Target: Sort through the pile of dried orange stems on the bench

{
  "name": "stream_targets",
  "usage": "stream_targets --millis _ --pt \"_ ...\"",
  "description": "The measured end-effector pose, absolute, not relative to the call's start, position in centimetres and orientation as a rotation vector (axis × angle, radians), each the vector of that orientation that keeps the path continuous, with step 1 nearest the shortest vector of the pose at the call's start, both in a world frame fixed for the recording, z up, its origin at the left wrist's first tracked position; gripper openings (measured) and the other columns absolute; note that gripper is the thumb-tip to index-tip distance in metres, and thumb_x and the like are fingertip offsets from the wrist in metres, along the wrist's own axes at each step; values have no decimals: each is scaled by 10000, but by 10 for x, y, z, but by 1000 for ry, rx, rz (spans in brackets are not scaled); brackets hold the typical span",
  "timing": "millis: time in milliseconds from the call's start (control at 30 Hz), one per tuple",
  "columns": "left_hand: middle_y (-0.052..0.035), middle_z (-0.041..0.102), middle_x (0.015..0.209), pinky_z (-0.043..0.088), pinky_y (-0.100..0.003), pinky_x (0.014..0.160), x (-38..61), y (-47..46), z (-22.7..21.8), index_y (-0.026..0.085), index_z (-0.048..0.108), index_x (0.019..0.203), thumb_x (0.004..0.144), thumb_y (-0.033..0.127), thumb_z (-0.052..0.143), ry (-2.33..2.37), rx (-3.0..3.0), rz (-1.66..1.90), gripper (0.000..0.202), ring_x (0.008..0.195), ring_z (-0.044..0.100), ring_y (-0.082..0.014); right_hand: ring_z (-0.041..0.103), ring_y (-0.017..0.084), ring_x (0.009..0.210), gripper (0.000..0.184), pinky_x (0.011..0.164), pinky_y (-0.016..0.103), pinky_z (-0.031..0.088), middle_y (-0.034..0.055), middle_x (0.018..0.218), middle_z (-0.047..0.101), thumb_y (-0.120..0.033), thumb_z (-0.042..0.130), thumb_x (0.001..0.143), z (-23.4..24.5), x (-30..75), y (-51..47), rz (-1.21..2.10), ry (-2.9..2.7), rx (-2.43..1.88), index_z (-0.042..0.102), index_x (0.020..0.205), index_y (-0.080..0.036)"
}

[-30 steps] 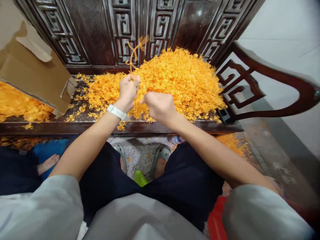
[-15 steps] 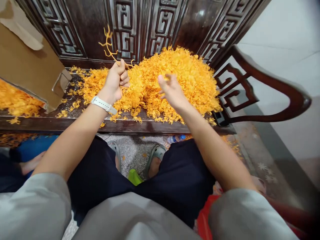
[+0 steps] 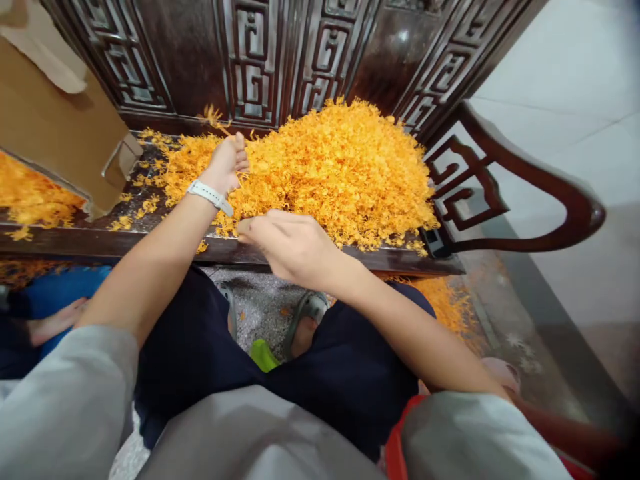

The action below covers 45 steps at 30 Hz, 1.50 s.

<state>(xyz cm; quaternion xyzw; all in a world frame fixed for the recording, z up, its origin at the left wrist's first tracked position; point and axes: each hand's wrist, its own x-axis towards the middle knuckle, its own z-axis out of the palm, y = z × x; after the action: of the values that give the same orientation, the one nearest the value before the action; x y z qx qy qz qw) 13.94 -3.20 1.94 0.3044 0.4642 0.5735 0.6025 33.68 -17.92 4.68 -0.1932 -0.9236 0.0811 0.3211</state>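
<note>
My left hand (image 3: 229, 163), with a pale watch strap on the wrist, is closed on a thin orange branched strand (image 3: 215, 119) that sticks up past the fingers. Behind and beside it spreads a heap of small orange spidery pieces (image 3: 345, 170) on the dark wooden bench (image 3: 280, 255). Lower and nearer to me, my right hand (image 3: 297, 247) hovers over the bench's front edge, thumb and fingers pinched together. Whatever may be between those fingertips is hidden.
At the left a cardboard box (image 3: 55, 127) stands on the bench, with more orange pieces by it. A carved wooden back (image 3: 195, 60) rises behind the heap, and a curved armrest (image 3: 540, 177) bounds the right. Another person's foot (image 3: 55, 323) shows lower left.
My right hand has swung from over the heap toward me and leftward, its spread fingers now pinched. The left hand keeps the strand, whose top has tilted lower.
</note>
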Motion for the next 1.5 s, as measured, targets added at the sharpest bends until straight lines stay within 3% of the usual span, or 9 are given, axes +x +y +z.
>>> stream_targets --millis 100,267,500,733,833,933,1233,1333,1500 --pt "89 216 485 116 -212 413 134 -43 31 218 396 747 1041 258 607 951 725 1355 364 400 139 -78 658 200 917 265 846 358 538 66 1019 676 -354 445 1123 34 355 -149 418 -2258 -747 577 1287 -193" --pt "92 212 483 120 -182 399 151 -71 45 218 484 799 1068 251 533 862 854 1243 276 376 144 -68 665 205 899 617 767 365 569 92 1089 657 -667 575 1019 1 384 -81 905 -1887 -1124 451 1418 -214" --pt "108 209 487 153 -175 384 153 -72 43 227 513 850 1057 271 565 904 896 1195 218 360 153 -67 566 99 618 449 608 261 502 -12 733 599 -643 601 1013 5 364 -96 1469 -1907 -877 475 901 -227" --pt "105 230 509 180 -158 380 162 -87 49 223 568 898 1051 296 595 1003 845 1135 171 353 203 -56 609 134 779 546 595 261 499 32 1023 611 -743 621 953 3 362 -89 1274 -1669 -1016 472 1166 -263" --pt "100 233 517 170 -155 383 163 -83 46 221 565 865 1030 257 606 1002 912 1155 174 368 194 -55 572 129 687 488 579 265 460 3 806 581 -697 675 946 7 361 -92 1428 -1843 -935 566 988 -223" --pt "91 264 529 191 -157 390 157 -72 38 208 536 787 958 189 660 1026 967 1269 212 391 206 -49 461 98 563 479 526 254 368 -44 620 454 -589 669 999 13 358 -98 1435 -1829 -952 462 758 -230" --pt "34 477 599 219 -171 387 185 -56 37 177 595 675 647 32 595 1273 995 1418 147 435 339 -63 235 49 471 493 468 226 226 -119 591 298 -598 724 944 28 350 -121 1614 -1586 -637 434 781 -236" --pt "55 416 542 186 -176 391 191 -53 48 190 569 674 697 83 651 1223 1022 1493 137 418 289 -62 292 54 476 429 491 215 302 -115 587 331 -519 742 952 34 357 -120 1671 -1422 -638 474 797 -221" --pt "94 252 493 128 -184 402 185 -53 58 213 556 719 801 218 761 974 1120 1470 221 399 175 -50 659 139 689 310 718 289 585 19 755 672 -477 567 1062 41 376 -98 1847 -981 -787 579 945 -190"
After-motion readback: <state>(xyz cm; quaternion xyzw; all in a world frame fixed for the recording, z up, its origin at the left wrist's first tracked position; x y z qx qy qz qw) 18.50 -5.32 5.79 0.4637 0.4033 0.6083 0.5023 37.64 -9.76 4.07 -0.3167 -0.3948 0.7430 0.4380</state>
